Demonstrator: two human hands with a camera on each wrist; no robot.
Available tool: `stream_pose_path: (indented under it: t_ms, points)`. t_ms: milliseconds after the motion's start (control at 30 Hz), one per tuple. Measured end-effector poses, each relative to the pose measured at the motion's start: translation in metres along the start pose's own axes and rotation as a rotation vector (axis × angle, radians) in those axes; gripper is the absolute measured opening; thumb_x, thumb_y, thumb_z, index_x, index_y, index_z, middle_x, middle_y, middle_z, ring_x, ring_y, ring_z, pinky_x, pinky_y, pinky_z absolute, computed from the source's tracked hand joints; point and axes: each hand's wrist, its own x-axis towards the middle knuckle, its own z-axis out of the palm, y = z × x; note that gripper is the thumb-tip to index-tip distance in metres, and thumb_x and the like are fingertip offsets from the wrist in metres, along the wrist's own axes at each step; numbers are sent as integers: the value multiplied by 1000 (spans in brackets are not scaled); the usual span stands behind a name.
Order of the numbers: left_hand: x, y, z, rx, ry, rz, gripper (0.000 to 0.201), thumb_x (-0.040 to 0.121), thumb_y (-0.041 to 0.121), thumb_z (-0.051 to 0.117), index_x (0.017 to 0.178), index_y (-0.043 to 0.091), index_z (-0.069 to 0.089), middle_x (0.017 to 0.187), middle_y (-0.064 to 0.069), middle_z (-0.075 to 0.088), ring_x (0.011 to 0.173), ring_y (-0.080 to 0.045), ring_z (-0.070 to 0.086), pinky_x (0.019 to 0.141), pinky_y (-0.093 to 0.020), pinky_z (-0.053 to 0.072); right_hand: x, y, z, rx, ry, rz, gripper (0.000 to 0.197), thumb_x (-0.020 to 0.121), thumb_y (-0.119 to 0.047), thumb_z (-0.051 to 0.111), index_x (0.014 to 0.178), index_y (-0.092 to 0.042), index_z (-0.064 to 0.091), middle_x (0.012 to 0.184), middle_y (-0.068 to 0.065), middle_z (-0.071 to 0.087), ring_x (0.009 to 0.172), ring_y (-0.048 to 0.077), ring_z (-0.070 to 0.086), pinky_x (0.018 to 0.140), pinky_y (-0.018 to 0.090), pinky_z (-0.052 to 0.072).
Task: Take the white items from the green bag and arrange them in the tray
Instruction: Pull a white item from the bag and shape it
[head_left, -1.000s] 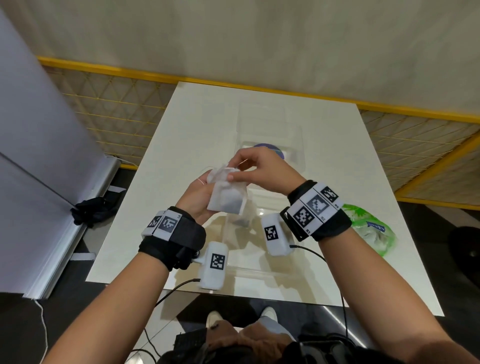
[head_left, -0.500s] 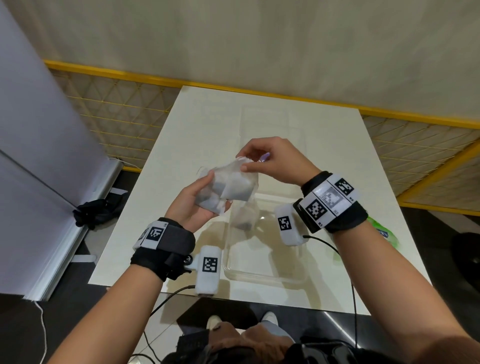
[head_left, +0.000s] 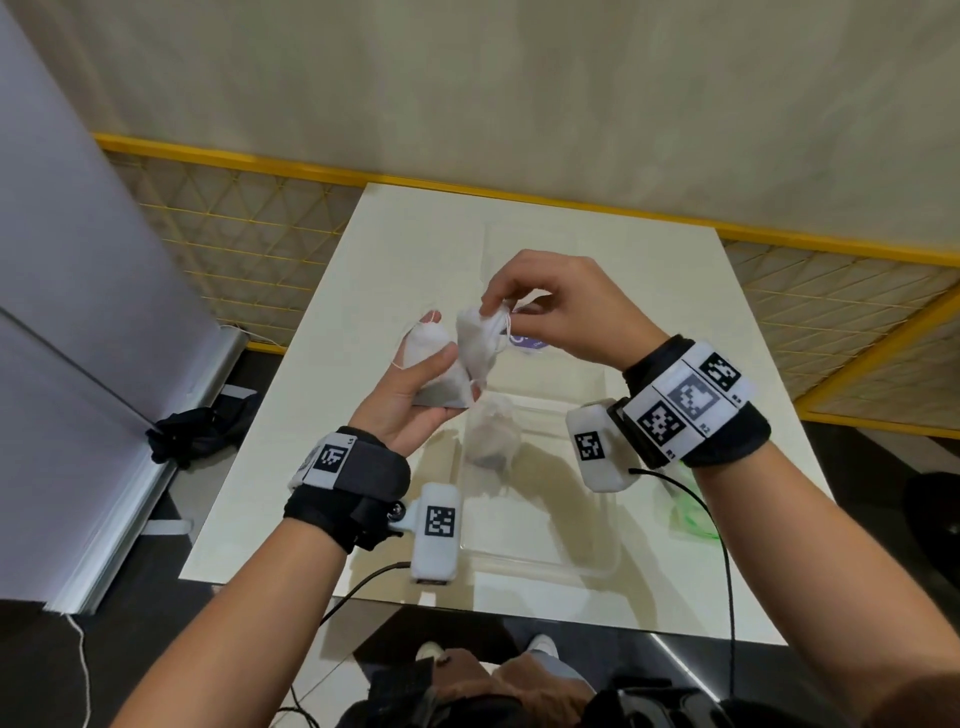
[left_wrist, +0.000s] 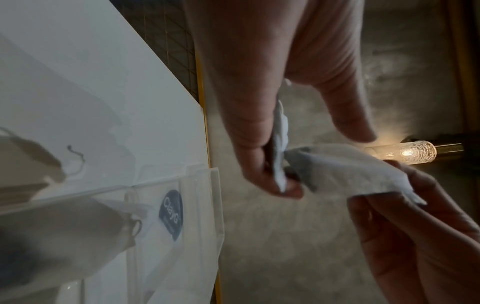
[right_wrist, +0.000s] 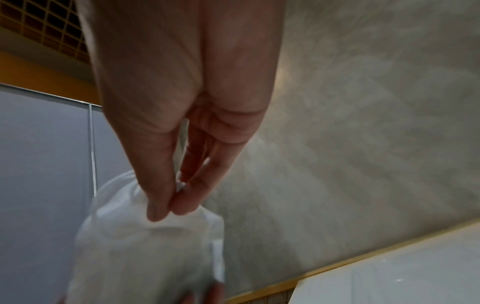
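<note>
Above the clear tray (head_left: 597, 564), my left hand (head_left: 428, 358) grips a white string pouch (head_left: 423, 340) in its palm. My right hand (head_left: 498, 312) pinches the top of a second white pouch (head_left: 475, 348) that hangs against the first. The left wrist view shows my left hand (left_wrist: 283, 185) pinching white fabric (left_wrist: 281, 131), with the other pouch (left_wrist: 345, 170) stretched toward my right fingers (left_wrist: 389, 226). In the right wrist view, thumb and forefinger (right_wrist: 170, 205) nip the pouch (right_wrist: 145, 257). Another white pouch (head_left: 491, 436) lies in the tray. The green bag (head_left: 688, 519) lies on the table, mostly hidden by my right forearm.
The tray sits on a cream table (head_left: 363, 322) and carries a round dark label (left_wrist: 171, 214). A yellow mesh fence (head_left: 234, 244) runs behind the table. A grey panel (head_left: 78, 312) stands at the left, with dark cloth (head_left: 192, 434) on the floor beside it.
The hands rose a little above the tray. The right hand pulled one pouch apart from the bundle that the left hand keeps holding.
</note>
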Motion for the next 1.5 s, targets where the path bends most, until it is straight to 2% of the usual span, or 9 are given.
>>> stream_pose_path:
  t_ms: [133, 333, 467, 733, 867, 1000, 1167, 1333, 1500]
  points:
    - [2, 1, -1, 12, 15, 24, 77, 39, 8, 92, 107, 24, 59, 94, -2, 72, 77, -17, 69, 54, -22, 51, -6, 6, -2, 97, -36, 100, 19, 76, -2, 68, 87, -18, 68, 89, -7, 58, 78, 1, 61, 76, 20, 53]
    - [1, -4, 1, 36, 8, -56, 50, 24, 19, 95, 70, 12, 76, 87, -10, 70, 74, -21, 69, 56, -28, 54, -12, 8, -7, 236, -104, 189, 23, 76, 0, 69, 81, -22, 66, 94, 3, 63, 88, 16, 65, 87, 41, 52]
    - [-2, -6, 8, -15, -16, -74, 71, 36, 16, 93, 101, 9, 64, 103, -16, 67, 94, -31, 65, 79, -45, 56, -12, 7, -10, 279, -97, 218, 18, 76, -3, 71, 83, -20, 67, 95, 3, 63, 92, 21, 65, 90, 40, 52]
    - [-2, -4, 10, 47, -30, -17, 57, 56, 9, 83, 108, 21, 61, 99, -4, 70, 84, -17, 70, 64, -29, 56, -8, 7, -5, 309, -33, 259, 30, 70, -39, 76, 79, -11, 67, 91, 9, 71, 84, 19, 67, 81, 51, 53]
    - [-2, 0, 9, 20, 8, 13, 43, 73, 7, 63, 112, 22, 53, 114, -9, 64, 92, -25, 69, 79, -49, 56, -3, 15, 0, 287, -51, 253, 15, 73, -16, 77, 74, -17, 62, 96, 14, 69, 86, 31, 63, 79, 35, 52]
    - [-1, 7, 8, 70, 107, 70, 31, 86, -2, 52, 108, 20, 53, 116, -11, 59, 93, -23, 65, 68, -31, 59, -1, 22, 3, 277, -106, 252, 18, 75, -12, 75, 72, -17, 58, 73, 0, 59, 69, 14, 54, 65, 21, 47]
    - [-2, 7, 3, 172, 102, 72, 37, 88, -3, 49, 64, 17, 69, 87, -6, 65, 75, -12, 69, 68, -22, 58, -1, 28, 10, 326, -155, 292, 17, 82, -8, 67, 98, -10, 67, 82, 3, 67, 63, 1, 64, 65, 12, 50]
    - [-4, 5, -5, 331, 81, 74, 30, 85, -8, 51, 102, 15, 60, 108, -3, 62, 96, -12, 62, 84, -21, 53, 1, 35, 9, 118, -214, 284, 34, 80, -15, 70, 114, -16, 66, 90, -20, 58, 82, -5, 56, 76, 2, 40]
    - [-6, 4, -13, 426, 114, 56, 37, 81, -8, 57, 103, 21, 63, 100, 1, 64, 91, -11, 60, 85, -21, 51, 2, 35, 11, 9, -226, 222, 35, 78, -14, 72, 112, -16, 67, 82, -26, 53, 70, -19, 51, 72, 2, 39]
